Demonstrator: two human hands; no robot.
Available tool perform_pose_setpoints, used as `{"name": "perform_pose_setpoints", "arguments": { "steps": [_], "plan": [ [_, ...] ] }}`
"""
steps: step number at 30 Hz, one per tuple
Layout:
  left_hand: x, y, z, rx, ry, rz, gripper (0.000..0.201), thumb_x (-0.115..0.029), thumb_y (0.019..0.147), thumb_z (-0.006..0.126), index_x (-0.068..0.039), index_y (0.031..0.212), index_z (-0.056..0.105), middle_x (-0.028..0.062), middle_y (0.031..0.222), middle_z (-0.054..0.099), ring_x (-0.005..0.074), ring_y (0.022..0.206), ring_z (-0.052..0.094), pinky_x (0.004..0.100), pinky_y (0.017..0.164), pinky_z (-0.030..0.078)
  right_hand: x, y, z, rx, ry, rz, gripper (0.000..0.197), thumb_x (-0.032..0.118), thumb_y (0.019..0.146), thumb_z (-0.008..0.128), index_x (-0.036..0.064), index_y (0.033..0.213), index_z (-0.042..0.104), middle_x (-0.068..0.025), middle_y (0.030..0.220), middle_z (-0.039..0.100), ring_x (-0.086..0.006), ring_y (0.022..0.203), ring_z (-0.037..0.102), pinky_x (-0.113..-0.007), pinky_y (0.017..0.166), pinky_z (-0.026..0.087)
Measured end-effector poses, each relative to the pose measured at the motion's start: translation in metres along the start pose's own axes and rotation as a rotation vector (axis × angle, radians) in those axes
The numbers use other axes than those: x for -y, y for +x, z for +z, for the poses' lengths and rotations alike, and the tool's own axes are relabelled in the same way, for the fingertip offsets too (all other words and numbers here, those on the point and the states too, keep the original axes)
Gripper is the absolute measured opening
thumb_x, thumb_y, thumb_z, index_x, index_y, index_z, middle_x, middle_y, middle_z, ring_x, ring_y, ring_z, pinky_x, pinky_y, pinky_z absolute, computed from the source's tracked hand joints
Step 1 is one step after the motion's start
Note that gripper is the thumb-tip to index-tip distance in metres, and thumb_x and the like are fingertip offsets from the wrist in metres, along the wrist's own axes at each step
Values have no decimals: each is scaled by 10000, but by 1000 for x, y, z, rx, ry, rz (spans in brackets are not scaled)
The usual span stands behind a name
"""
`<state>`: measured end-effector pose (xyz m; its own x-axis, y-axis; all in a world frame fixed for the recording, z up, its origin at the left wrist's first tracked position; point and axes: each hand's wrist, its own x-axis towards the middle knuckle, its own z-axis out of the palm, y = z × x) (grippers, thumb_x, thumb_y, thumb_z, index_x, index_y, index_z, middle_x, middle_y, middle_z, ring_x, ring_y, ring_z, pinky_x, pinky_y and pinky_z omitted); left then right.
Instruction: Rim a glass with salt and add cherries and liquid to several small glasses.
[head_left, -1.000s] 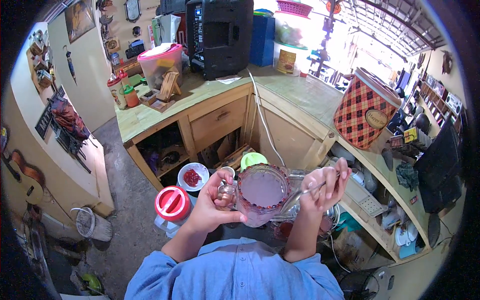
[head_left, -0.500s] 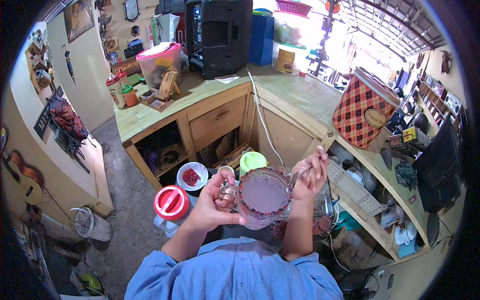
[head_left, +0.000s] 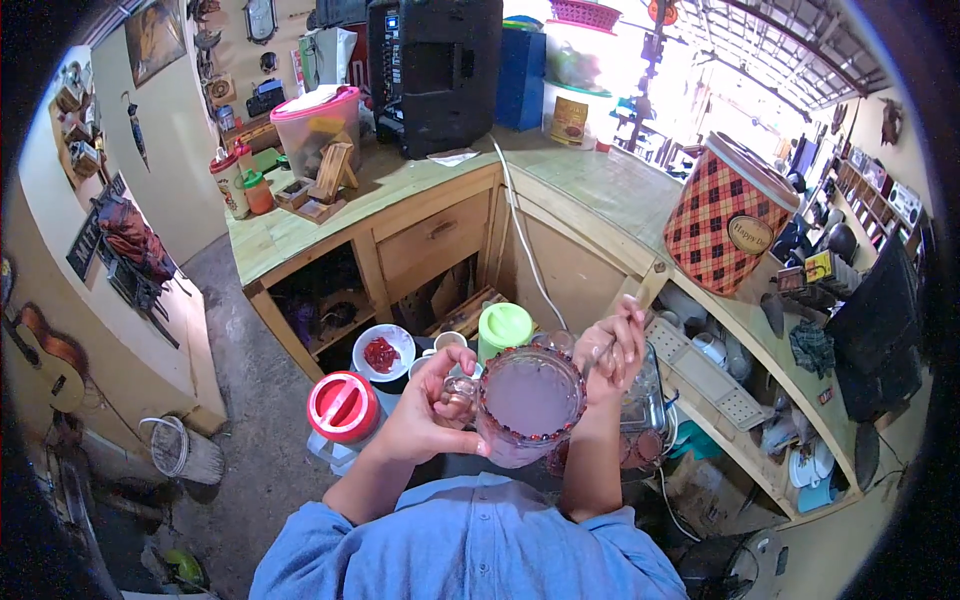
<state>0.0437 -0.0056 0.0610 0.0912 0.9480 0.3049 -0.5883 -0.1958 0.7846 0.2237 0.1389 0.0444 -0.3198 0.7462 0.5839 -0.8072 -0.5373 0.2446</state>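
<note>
Since the earliest frame, our right hand (head_left: 612, 352) has come leftward, closer to the glass mug (head_left: 512, 450), which stays in nearly the same place before our chest. Our left hand (head_left: 432, 408) grips the mug by its handle, thumb along the near side. We hold it tipped a little so its beaded, dark red rim and the cloudy, pale liquid (head_left: 532, 395) inside face us. Our right fingers are bent and bunched narrowly just beside the rim; they are blurred, and we cannot tell whether they hold anything. Beyond the mug stands a green-lidded container (head_left: 505, 328); to our left we see a white bowl (head_left: 386, 334) of red pieces and, nearer, a red-lidded jug (head_left: 342, 405). Farther out, the counter (head_left: 560, 165) bears a black speaker (head_left: 440, 85) and a plaid container (head_left: 715, 215).
</note>
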Motion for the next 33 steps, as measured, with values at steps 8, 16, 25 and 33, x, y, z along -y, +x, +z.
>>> {"name": "perform_pose_setpoints", "arguments": {
  "steps": [8,16,25,33],
  "plan": [
    [5,-3,-5,28,18,-6,702,94,564,820,-109,1067,375,-71,777,445,-5,640,398,161,559,302,-21,-5,14,124,111,165,173,208,994,327,83,913,416,-47,520,422,-76,268,345,-196,283,266],
    [14,-3,-3,-212,290,131,639,51,577,827,-102,1019,393,-66,840,402,-27,615,324,143,543,282,30,-18,-15,-169,-80,-99,133,158,971,372,48,928,432,-57,626,472,-72,273,326,-201,311,253],
    [28,10,6,-495,380,327,581,80,626,783,-89,1005,377,-24,920,474,9,727,476,134,634,408,-39,-51,45,224,-777,-300,288,363,1002,282,107,904,371,-75,624,505,-131,290,430,-211,290,276],
    [37,11,-1,-505,310,400,522,98,698,718,-87,1037,367,-18,832,502,-7,660,450,132,562,368,-93,-66,25,555,-1294,-496,426,472,972,247,79,864,370,-148,680,600,-247,462,615,-328,396,482]
  ]
}}
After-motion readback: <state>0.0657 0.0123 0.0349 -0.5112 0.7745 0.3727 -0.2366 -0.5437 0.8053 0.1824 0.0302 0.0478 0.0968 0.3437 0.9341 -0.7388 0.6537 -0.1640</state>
